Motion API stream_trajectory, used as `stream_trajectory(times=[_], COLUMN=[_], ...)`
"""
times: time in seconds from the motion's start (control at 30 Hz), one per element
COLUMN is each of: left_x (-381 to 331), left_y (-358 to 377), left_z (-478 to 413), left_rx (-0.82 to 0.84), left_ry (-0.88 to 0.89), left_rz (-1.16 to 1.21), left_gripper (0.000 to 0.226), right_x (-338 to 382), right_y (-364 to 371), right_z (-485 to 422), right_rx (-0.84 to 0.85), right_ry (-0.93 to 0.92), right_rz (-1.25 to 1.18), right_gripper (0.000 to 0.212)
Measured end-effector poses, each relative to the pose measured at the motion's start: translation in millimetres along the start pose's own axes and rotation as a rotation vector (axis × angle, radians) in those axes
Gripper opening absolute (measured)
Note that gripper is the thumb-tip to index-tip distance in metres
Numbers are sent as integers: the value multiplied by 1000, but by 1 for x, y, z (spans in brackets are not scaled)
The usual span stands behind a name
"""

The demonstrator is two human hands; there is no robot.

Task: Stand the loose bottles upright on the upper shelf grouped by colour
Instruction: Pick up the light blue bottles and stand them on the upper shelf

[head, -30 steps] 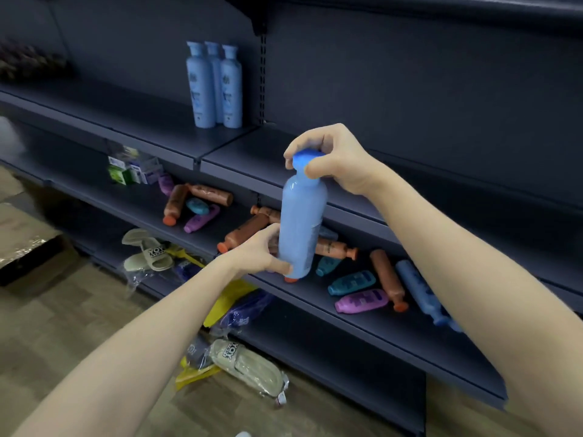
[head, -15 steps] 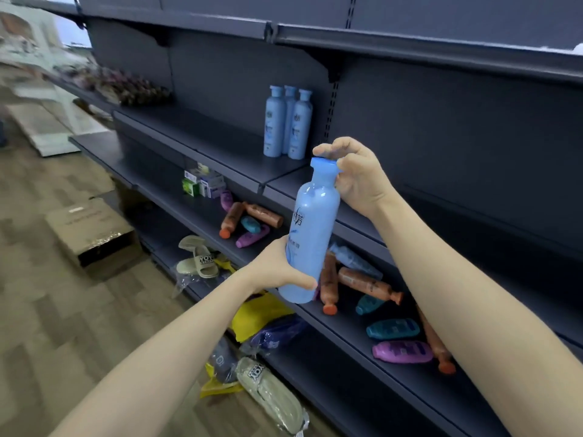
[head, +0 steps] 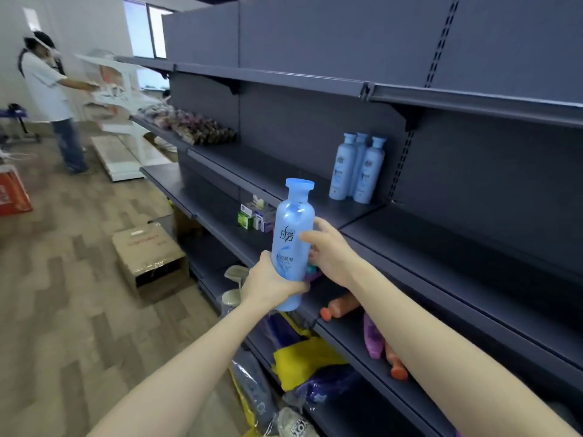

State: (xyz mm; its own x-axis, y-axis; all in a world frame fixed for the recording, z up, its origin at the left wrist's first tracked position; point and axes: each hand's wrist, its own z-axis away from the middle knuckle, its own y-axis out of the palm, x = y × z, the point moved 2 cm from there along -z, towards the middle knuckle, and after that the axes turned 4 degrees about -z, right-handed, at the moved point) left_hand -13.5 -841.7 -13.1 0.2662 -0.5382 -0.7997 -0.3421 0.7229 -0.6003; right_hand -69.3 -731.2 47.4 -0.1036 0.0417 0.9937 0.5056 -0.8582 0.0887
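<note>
Two hands of ours carry one light-blue bottle (head: 291,244), upright and in the air. Our left hand (head: 271,285) is wrapped round its lower body. Our right hand (head: 328,247) clasps its middle, thumb on the label and fingers behind. We judge this the carrying step: the bottle is lifted but not yet set down. Next, we think, it must travel up and beyond the grip to the upper shelf (head: 284,171) and land standing beside the three matching blue bottles (head: 356,167) grouped there, without knocking them. Below and right of the grip, on the lower shelf (head: 347,329), we count two orange bottles (head: 342,305) and one purple bottle (head: 372,339) lying loose; others may be hidden behind our arms.
</note>
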Motion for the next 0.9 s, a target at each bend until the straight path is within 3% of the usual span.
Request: stream_trajectory(times=[0.07, 0.33, 0.5, 0.67, 0.9], left_x=[6, 40, 59, 83, 98], left_y=[-19, -71, -95, -117, -142], left_z=[-12, -57, -70, -88, -114], left_rx=[-31, -131, -127, 27, 213], left_ry=[-31, -38, 4, 86, 184], left_rz=[-2, -77, -51, 67, 293], left_gripper=[70, 41, 38, 57, 48], right_x=[-6, -14, -16, -16, -14], right_y=[26, 113, 142, 155, 157], right_z=[-11, -57, -77, -93, -112], right_rx=[-46, -263, -320, -340, -321], right_ry=[-41, -307, -281, -246, -247], right_rz=[44, 475, 576, 506, 466], right_gripper=[44, 76, 59, 59, 61])
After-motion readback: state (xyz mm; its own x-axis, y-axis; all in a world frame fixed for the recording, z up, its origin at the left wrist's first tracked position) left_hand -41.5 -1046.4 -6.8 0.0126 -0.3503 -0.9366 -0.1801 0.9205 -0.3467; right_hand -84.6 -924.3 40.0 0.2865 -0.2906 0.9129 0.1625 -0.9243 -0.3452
